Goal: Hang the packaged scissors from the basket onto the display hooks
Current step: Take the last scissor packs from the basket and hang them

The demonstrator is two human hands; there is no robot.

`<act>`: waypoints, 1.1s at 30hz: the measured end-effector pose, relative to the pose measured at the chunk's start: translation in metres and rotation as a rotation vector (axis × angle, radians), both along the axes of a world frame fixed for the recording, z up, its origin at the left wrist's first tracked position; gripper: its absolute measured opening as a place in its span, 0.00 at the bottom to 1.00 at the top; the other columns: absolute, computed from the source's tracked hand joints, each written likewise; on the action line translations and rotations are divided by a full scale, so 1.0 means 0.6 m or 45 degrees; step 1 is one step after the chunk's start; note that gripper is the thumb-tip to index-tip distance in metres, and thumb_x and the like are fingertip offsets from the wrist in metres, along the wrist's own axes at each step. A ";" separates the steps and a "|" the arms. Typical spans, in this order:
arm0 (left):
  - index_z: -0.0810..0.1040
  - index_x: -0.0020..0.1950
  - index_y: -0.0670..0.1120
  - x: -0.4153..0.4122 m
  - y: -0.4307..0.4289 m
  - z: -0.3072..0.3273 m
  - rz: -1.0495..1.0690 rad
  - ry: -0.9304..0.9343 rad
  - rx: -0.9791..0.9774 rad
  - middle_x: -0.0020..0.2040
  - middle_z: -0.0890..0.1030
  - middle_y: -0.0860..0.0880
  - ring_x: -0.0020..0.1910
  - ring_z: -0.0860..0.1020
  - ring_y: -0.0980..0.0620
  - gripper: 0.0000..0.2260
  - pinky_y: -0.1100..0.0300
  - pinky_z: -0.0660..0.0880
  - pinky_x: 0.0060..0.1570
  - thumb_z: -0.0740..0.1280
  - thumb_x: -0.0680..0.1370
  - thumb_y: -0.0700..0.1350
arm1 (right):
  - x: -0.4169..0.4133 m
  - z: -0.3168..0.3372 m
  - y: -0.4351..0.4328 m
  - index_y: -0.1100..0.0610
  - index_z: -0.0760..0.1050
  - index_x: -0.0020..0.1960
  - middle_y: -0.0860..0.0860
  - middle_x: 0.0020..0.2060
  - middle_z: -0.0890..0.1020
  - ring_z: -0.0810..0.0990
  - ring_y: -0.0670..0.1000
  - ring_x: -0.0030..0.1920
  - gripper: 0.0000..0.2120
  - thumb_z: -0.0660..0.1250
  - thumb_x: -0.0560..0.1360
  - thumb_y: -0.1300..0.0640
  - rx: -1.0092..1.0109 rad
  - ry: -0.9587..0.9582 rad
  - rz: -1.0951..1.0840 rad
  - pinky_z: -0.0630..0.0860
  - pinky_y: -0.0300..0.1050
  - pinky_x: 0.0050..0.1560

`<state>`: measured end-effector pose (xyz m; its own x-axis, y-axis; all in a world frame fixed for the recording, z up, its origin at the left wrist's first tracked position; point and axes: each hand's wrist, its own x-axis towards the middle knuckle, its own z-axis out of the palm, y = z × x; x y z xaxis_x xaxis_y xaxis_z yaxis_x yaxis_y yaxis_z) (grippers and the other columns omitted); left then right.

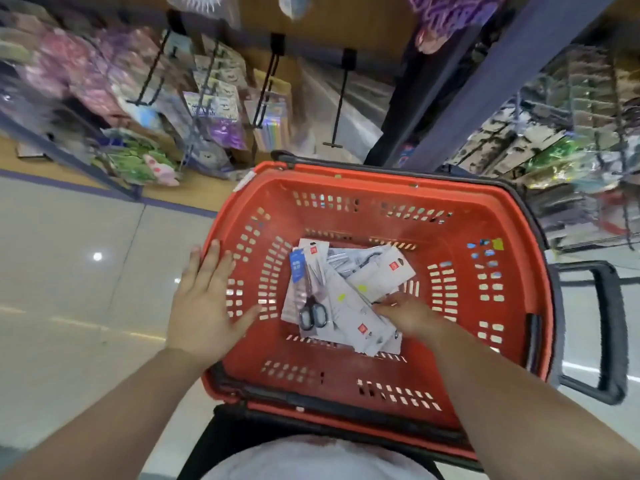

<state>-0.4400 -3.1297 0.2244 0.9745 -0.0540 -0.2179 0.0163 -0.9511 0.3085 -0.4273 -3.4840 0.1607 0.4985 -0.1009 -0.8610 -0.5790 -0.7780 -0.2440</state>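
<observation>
While my left hand (207,299) lies flat, steadying the basket (381,176) | right hand (407,315) fingers one scissors pack (353,320), grip unclear | lift singly, hole upward.

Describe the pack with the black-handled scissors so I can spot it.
Look into the red shopping basket, at the heap of white packs on its floor. The pack on the heap's left alone shows black-handled scissors and a blue label.

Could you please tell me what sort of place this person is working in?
Most likely a retail shop aisle: a red shopping basket holds packaged scissors, black display hooks jut out ahead, and hanging packaged goods crowd both sides.
</observation>
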 end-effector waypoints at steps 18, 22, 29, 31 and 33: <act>0.72 0.76 0.44 -0.004 -0.041 0.014 -0.055 -0.145 0.186 0.81 0.67 0.38 0.82 0.60 0.35 0.39 0.27 0.54 0.76 0.81 0.69 0.54 | 0.037 -0.014 0.019 0.63 0.76 0.39 0.61 0.37 0.78 0.81 0.59 0.41 0.08 0.69 0.76 0.62 0.089 -0.034 0.173 0.83 0.58 0.47; 0.65 0.82 0.48 -0.011 -0.107 0.010 -0.364 -0.007 0.062 0.81 0.66 0.42 0.82 0.60 0.38 0.48 0.32 0.53 0.79 0.79 0.67 0.63 | 0.055 0.069 0.018 0.58 0.69 0.31 0.52 0.25 0.71 0.72 0.43 0.21 0.16 0.68 0.75 0.68 0.302 -0.061 -0.234 0.75 0.39 0.27; 0.61 0.84 0.50 0.008 -0.205 -0.032 -0.530 0.296 -0.240 0.83 0.64 0.46 0.81 0.65 0.43 0.44 0.38 0.60 0.79 0.78 0.73 0.55 | 0.070 0.172 0.003 0.58 0.76 0.39 0.52 0.29 0.79 0.74 0.45 0.25 0.11 0.68 0.76 0.70 0.672 0.082 -0.782 0.72 0.35 0.25; 0.76 0.76 0.46 0.016 -0.213 -0.040 -0.372 0.199 -0.409 0.73 0.78 0.42 0.72 0.76 0.38 0.32 0.42 0.70 0.73 0.77 0.71 0.43 | 0.072 0.182 0.005 0.58 0.76 0.42 0.53 0.30 0.79 0.74 0.45 0.24 0.08 0.69 0.77 0.68 0.690 0.132 -0.869 0.70 0.35 0.22; 0.83 0.67 0.44 0.026 -0.221 -0.027 -0.158 0.182 -0.494 0.62 0.85 0.42 0.61 0.83 0.39 0.19 0.55 0.74 0.60 0.73 0.76 0.38 | 0.075 0.184 0.008 0.61 0.78 0.44 0.54 0.28 0.80 0.75 0.44 0.23 0.08 0.69 0.80 0.60 0.724 0.161 -0.946 0.72 0.35 0.22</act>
